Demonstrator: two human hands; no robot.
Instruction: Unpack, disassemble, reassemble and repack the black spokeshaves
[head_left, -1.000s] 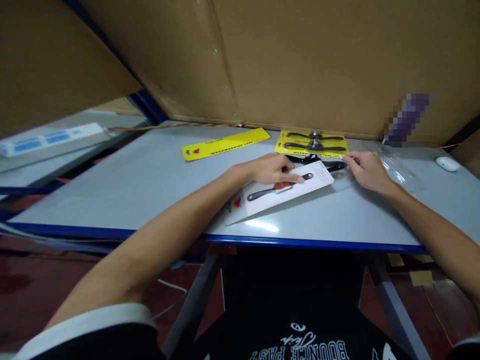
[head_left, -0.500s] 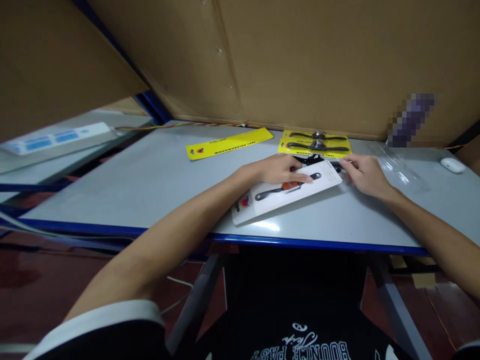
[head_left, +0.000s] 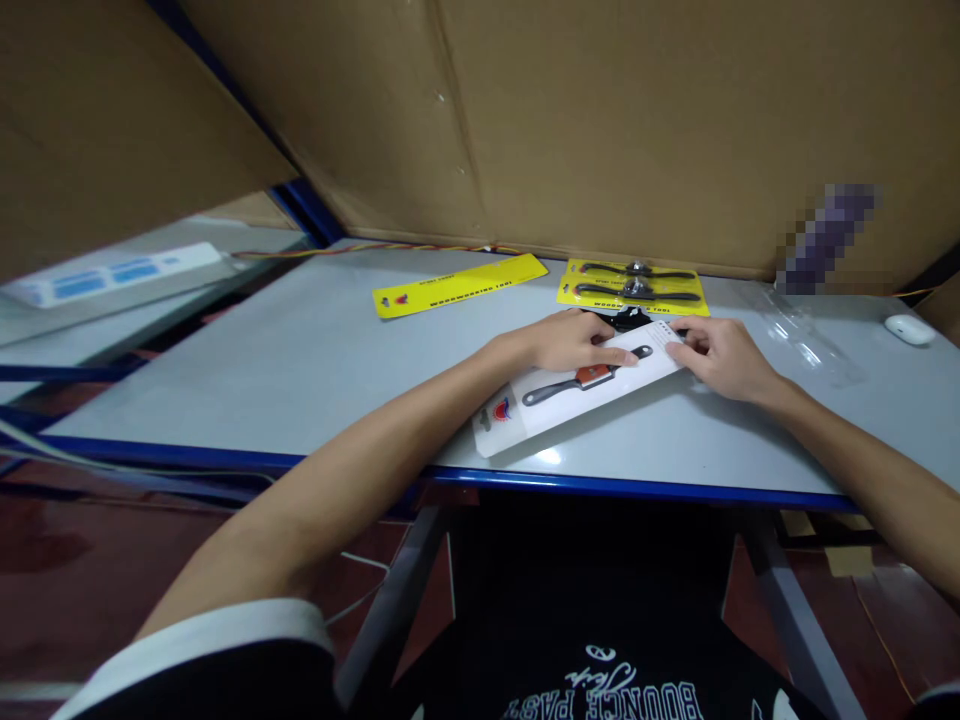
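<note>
A white packaging card [head_left: 555, 410] with a printed picture of a spokeshave is tilted above the table near its front edge. My left hand [head_left: 566, 340] is closed on it, thumb on the printed face and fingers behind the upper edge. Beyond that edge shows part of a black spokeshave [head_left: 628, 318], close behind the card; most of it is hidden. My right hand [head_left: 724, 355] pinches the card's right end, its thumb on the front and index finger at the back. Just past the hands lies a yellow card pack [head_left: 574, 297] bearing two dark spokeshaves.
A long yellow card [head_left: 465, 287] lies at the back left of the grey table [head_left: 247, 370]. Clear plastic packaging [head_left: 810, 345] and a white mouse-like object [head_left: 909, 329] lie to the right. Brown cardboard panels [head_left: 600, 120] wall off the back. A pixelated patch covers something at the back right.
My right hand has shifted slightly left and down, from the spokeshave area beside the card's end to pinching that end. The card has moved slightly right and down.
</note>
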